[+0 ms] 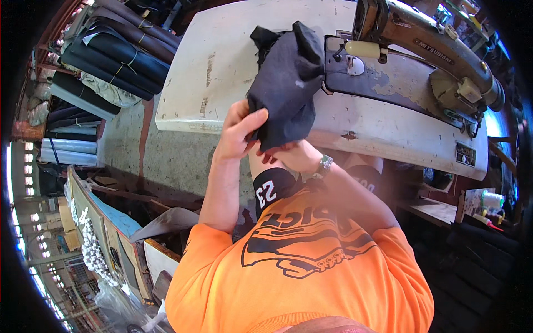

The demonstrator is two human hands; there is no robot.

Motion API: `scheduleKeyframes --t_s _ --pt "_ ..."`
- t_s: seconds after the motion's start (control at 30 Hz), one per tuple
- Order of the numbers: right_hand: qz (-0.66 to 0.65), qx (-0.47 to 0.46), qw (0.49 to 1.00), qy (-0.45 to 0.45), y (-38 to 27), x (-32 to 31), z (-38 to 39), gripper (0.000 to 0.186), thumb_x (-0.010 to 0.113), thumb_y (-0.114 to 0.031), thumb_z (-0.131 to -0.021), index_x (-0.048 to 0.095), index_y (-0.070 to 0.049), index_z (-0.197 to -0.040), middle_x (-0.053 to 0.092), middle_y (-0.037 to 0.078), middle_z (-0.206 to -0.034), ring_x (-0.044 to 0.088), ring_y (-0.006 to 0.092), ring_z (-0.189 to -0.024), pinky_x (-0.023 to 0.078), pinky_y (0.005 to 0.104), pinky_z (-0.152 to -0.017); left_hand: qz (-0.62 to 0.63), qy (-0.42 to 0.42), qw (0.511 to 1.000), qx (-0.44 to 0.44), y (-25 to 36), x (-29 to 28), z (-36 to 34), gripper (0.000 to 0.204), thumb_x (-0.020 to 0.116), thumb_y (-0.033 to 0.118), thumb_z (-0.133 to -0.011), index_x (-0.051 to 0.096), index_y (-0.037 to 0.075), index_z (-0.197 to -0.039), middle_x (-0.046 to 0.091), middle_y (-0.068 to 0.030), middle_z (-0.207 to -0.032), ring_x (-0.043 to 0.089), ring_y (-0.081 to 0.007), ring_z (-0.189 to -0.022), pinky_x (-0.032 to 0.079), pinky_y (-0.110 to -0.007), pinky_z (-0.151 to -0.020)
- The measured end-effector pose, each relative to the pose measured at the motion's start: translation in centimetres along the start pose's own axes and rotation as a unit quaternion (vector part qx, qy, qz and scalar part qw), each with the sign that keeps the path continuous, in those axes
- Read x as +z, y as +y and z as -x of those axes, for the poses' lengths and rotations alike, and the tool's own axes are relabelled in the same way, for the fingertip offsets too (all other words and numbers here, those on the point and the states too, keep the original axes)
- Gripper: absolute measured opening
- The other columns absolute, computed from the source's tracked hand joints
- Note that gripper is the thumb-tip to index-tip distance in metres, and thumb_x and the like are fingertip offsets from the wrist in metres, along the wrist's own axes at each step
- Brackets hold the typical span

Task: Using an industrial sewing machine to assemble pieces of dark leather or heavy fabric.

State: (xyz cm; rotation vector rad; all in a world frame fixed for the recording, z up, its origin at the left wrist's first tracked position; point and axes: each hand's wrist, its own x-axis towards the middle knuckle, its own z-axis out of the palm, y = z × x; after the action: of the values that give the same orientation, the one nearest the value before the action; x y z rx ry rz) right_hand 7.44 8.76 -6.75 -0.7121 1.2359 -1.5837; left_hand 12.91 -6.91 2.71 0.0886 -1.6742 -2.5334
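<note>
A piece of dark grey cloth (288, 83), bunched and folded, hangs over the near edge of the white sewing table, its far end lying on the tabletop. My left hand (240, 129) is closed on its lower left edge, thumb on top. Under the near end is my right hand (288, 156), with a watch on its wrist; the cloth covers part of it, and its visible fingertips curl against the underside. Just right of the cloth stands an industrial sewing machine (436, 47), its dark bed plate beside the fabric.
The worn white table (189, 83) spans the far side, in front of my knees. Rolls of dark material (114, 58) are stacked at the far left. A wooden bin (119, 233) stands at the near left. Spools and small tools (491, 208) sit on the right.
</note>
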Motion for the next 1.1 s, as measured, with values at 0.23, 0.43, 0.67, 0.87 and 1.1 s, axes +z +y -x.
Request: scheduleKeyframes --t_s 0.23,0.43,0.67,0.87,1.1 --pt "-0.526 -0.039 0.830 0.184 -4.1 1.7 0.8 0.040 0.061 -0.036 -0.097 0.061 -0.010 -0.128 0.061 0.009 -0.134 0.057 0.0257 -0.121 0.046 0.0431 -0.104 -0.151 0.006 0.988 -0.032 1.3 -1.7 4.8 0.010 0.066 0.008 -0.091 0.066 -0.002 -0.093 0.068 -0.0031 -0.080 0.062 -0.0115 -0.064 0.049 -0.024 -0.057" --pt "0.684 -0.303 0.612 0.256 3.3 -3.4 0.0 0.044 0.056 -0.044 -0.097 0.063 -0.010 -0.124 0.063 0.011 -0.131 0.062 0.0247 -0.114 0.049 0.0428 -0.098 -0.307 -0.154 0.918 -0.197 6.1 -2.4 5.0 0.020 0.066 0.019 -0.095 0.068 0.000 -0.091 0.067 -0.0013 -0.077 0.060 -0.0087 -0.071 0.048 -0.025 -0.064" --pt "0.702 -0.293 0.602 0.242 5.0 -10.5 20.9 0.042 0.057 -0.043 -0.096 0.063 -0.010 -0.122 0.063 0.011 -0.128 0.062 0.0248 -0.112 0.049 0.0426 -0.097 -0.527 -0.019 0.839 0.134 4.0 3.7 -9.6 0.030 0.070 0.025 -0.088 0.070 -0.001 -0.103 0.070 -0.0094 -0.087 0.061 -0.0148 -0.075 0.049 -0.028 -0.071" --pt "0.720 -0.266 0.579 0.277 4.2 -7.9 21.6 0.041 0.058 -0.042 -0.095 0.064 -0.010 -0.120 0.064 0.011 -0.125 0.063 0.0249 -0.110 0.050 0.0425 -0.095 -0.602 -0.110 0.787 0.070 -3.9 5.1 -21.6 0.031 0.060 0.010 -0.078 0.074 0.002 -0.103 0.073 -0.0169 -0.100 0.068 -0.0288 -0.094 0.052 -0.036 -0.089" --pt "0.710 -0.253 0.583 0.304 -0.2 -14.4 8.5 0.039 0.058 -0.040 -0.093 0.064 -0.010 -0.117 0.064 0.011 -0.122 0.063 0.0251 -0.108 0.050 0.0423 -0.093 -0.431 -0.162 0.887 0.030 -3.7 3.0 -22.2 0.037 0.050 -0.001 -0.079 0.071 -0.004 -0.110 0.071 -0.0086 -0.099 0.063 -0.0165 -0.090 0.050 -0.029 -0.086"
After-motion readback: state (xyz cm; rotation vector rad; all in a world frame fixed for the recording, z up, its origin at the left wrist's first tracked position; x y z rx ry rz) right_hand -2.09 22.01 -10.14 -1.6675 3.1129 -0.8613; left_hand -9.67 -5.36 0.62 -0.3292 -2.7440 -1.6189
